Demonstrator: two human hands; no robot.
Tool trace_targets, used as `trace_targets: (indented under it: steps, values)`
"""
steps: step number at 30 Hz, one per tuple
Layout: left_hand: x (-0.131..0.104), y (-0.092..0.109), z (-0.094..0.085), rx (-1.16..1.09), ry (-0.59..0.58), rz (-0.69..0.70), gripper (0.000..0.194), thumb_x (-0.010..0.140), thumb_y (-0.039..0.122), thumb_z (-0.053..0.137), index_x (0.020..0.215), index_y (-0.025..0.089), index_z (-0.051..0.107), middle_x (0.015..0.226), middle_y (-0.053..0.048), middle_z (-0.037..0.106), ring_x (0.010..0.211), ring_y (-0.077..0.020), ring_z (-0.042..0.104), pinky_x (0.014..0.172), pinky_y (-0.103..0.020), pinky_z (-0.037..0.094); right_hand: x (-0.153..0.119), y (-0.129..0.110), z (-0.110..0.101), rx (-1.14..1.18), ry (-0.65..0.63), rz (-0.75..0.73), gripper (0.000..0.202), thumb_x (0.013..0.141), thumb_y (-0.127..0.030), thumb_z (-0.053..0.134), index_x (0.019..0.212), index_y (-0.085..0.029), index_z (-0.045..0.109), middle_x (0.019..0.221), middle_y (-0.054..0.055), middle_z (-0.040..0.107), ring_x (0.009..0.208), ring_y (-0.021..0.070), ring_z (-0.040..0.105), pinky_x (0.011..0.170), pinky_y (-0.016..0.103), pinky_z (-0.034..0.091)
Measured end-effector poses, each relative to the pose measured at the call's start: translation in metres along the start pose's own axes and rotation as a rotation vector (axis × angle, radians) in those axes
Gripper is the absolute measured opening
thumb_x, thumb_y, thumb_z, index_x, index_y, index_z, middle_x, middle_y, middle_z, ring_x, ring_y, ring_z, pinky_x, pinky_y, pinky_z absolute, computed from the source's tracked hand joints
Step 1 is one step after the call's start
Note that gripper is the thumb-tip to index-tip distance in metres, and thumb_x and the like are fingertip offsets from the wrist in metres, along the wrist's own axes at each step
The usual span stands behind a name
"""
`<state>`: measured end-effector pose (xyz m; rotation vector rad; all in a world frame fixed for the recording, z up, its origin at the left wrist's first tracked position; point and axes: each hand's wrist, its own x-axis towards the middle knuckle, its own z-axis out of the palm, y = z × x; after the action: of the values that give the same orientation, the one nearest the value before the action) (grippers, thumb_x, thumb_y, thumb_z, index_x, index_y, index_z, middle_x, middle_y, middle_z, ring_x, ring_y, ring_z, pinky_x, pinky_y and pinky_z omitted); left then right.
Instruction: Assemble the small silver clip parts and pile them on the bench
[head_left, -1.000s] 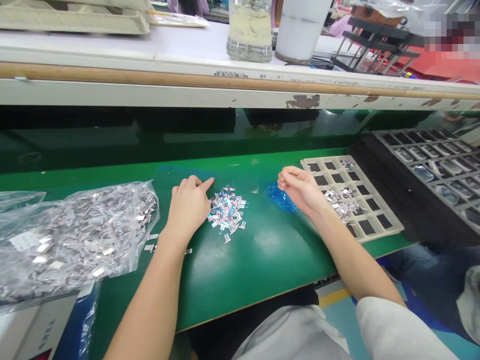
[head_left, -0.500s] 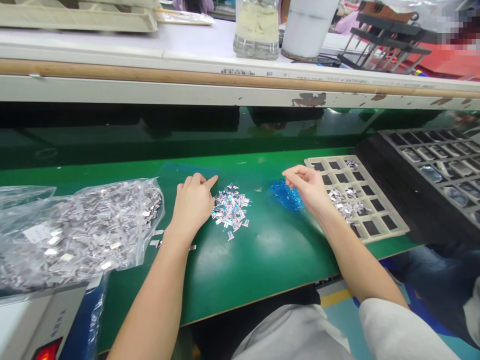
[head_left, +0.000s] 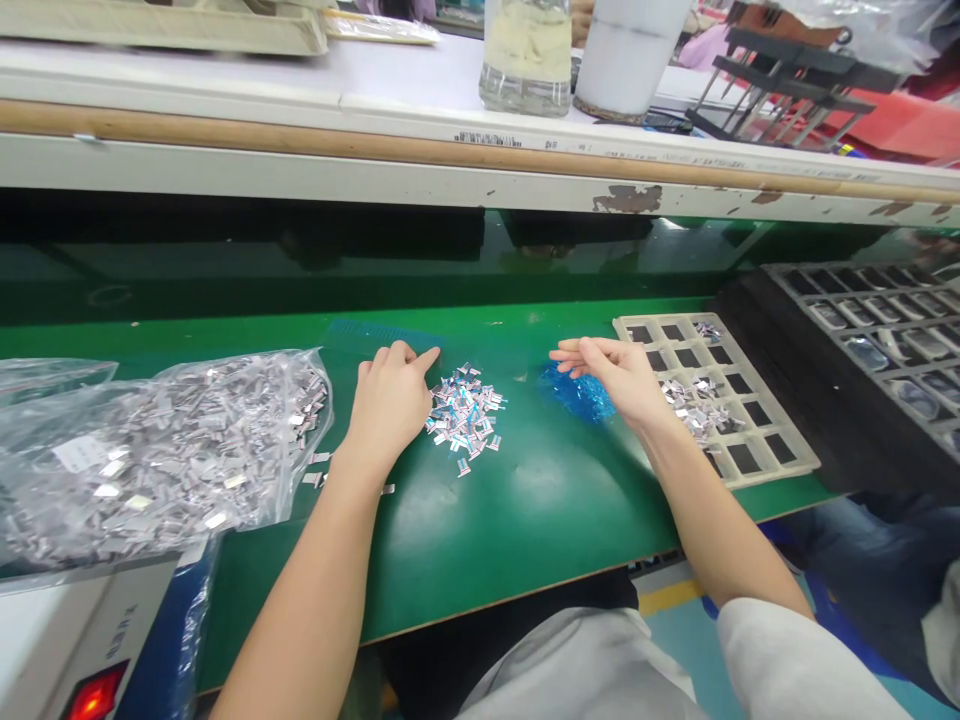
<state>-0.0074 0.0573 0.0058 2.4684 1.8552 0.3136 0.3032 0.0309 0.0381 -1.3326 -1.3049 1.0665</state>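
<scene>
My left hand (head_left: 391, 400) rests on the green bench, one digit stretched to the right and the other fingers curled down; whatever is under them is hidden. Right beside it lies a pile of small silvery parts (head_left: 466, 410) with blue film on some. My right hand (head_left: 604, 372) hovers over a heap of blue film strips (head_left: 577, 390), its fingers stretched out and a little apart, with nothing visible in them. Behind my left hand a blue ridged strip (head_left: 379, 335) lies flat.
Clear plastic bags of silvery parts (head_left: 187, 450) lie at left. A compartment tray (head_left: 795, 440) holding loose parts stands at right, next to a black tray rack (head_left: 847, 400). A shelf (head_left: 405, 165) spans the back, bearing a glass jar (head_left: 525, 60) and a white container (head_left: 630, 60).
My right hand's fingers have gone from pinched together to stretched and slightly apart, reaching a little further left. My left hand keeps its place by the pile. The view has shifted slightly.
</scene>
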Motion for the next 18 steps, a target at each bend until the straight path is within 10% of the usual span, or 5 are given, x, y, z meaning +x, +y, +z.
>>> trace_targets:
  steps: [5,12,18]
  values:
    - [0.0,0.0,-0.001,0.001,-0.006,-0.004,0.061,0.095,0.009,0.039,0.149,0.019,0.065,0.117,-0.019,0.064,0.113,-0.0364,0.06,0.092,-0.05,0.048,0.002,0.004,-0.007,-0.134,0.004,-0.063,0.042,0.093,-0.065,0.073,0.089,-0.025,0.085,0.11,0.01,0.077,0.099,0.0259,0.067,0.084,0.041,0.054]
    - [0.001,0.001,-0.001,0.003,-0.011,-0.004,0.059,0.096,0.01,0.039,0.149,0.019,0.065,0.118,-0.02,0.065,0.113,-0.0364,0.06,0.091,-0.051,0.049,0.002,0.004,-0.01,-0.112,0.011,-0.084,0.017,0.076,-0.02,0.077,0.091,-0.025,0.084,0.127,0.007,0.073,0.118,0.0297,0.065,0.096,0.044,0.051]
    - [0.001,0.0,-0.001,-0.009,-0.005,-0.003,0.059,0.096,0.01,0.039,0.148,0.019,0.066,0.117,-0.02,0.064,0.113,-0.0364,0.06,0.092,-0.051,0.049,0.003,0.003,-0.016,-0.067,0.037,0.017,0.018,0.09,-0.034,0.071,0.095,-0.028,0.086,0.113,0.006,0.08,0.109,0.0271,0.066,0.1,0.045,0.049]
